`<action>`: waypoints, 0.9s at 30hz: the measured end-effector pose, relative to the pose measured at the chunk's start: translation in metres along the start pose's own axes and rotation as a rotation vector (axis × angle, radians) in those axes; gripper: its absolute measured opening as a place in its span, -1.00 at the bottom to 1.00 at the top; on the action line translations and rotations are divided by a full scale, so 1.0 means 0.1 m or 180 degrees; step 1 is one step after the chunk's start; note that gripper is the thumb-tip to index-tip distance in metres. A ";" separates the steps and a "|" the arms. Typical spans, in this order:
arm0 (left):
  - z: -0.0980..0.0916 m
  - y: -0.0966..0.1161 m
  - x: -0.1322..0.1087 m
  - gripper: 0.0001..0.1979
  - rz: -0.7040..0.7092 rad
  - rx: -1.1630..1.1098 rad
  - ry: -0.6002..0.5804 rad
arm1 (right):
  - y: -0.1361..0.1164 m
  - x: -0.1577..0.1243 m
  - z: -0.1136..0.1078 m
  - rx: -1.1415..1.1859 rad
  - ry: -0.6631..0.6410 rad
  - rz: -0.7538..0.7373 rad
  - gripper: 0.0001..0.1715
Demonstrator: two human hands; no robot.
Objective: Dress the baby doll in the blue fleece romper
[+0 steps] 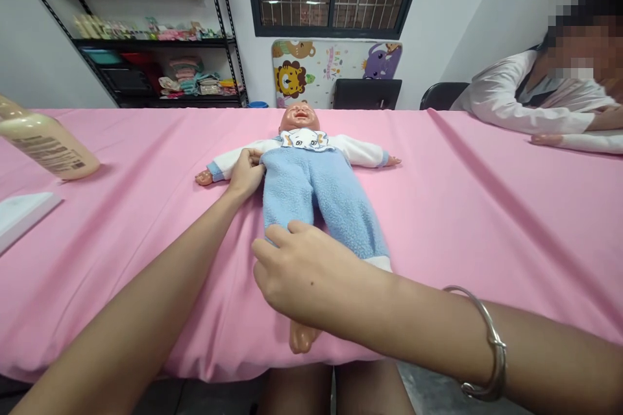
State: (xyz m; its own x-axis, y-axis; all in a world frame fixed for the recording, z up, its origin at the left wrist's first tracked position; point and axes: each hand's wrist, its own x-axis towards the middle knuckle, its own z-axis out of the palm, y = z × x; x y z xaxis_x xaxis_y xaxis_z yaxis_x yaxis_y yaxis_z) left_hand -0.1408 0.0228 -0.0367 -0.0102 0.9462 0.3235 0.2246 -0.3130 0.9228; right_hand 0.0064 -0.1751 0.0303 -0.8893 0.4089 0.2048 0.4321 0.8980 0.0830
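A vinyl baby doll in a white top and blue fleece trousers (292,188) lies face up at the middle of the pink-sheeted worktop (438,207), head toward the far edge. The left hand (246,175) pinches the white sleeve beside the doll's waist. The right hand (302,266), with a silver bangle (499,363) at the wrist, lies loosely spread over the trouser legs, above a bare plastic foot (304,337). A cream plastic bottle (46,139) and a flat white box (24,217) lie by the left edge, while a person in a white coat (525,97) leans on the far right corner.
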 end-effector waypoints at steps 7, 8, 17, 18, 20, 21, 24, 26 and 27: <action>-0.03 0.03 0.06 -0.80 0.0142 0.0649 -0.0053 | -0.22 0.07 0.01 0.0238 0.0528 -0.0217 -0.75; -0.03 0.04 0.06 -0.77 0.0185 0.0696 -0.0123 | -0.22 0.07 0.02 0.0236 0.0521 -0.0204 -0.76; -0.03 0.06 0.03 -0.76 0.0227 0.0624 -0.0375 | 0.72 -0.10 -0.02 0.0649 0.1502 0.1207 -0.89; -0.03 0.06 0.03 -0.76 0.0221 0.0654 -0.0367 | 0.90 -0.17 0.05 0.0860 0.1796 0.1536 -0.87; -0.03 0.06 0.03 -0.76 0.0205 0.0723 -0.0345 | 1.24 -0.33 0.24 0.1365 0.2374 0.2288 -0.91; -0.03 0.06 0.02 -0.75 0.0192 0.0747 -0.0341 | 1.39 -0.41 0.35 0.1545 0.2696 0.2709 -0.95; -0.04 0.08 0.01 -0.72 0.0214 0.0827 -0.0325 | 1.69 -0.62 0.61 0.2212 0.3016 0.3594 -0.92; -0.04 0.10 -0.01 -0.67 0.0278 0.0983 -0.0346 | 1.79 -0.69 0.70 0.2699 0.2861 0.3820 -0.89; -0.04 0.11 -0.01 -0.64 0.0303 0.1067 -0.0385 | 1.80 -0.71 0.72 0.2862 0.2763 0.3820 -0.86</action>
State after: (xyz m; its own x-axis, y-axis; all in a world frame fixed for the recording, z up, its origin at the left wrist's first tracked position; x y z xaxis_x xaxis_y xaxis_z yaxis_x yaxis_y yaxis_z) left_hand -0.1422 0.0178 -0.0263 0.1370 0.9233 0.3588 0.5259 -0.3748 0.7635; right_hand 0.1368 -0.0304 -0.0395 0.3026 0.9344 0.1881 0.2585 0.1095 -0.9598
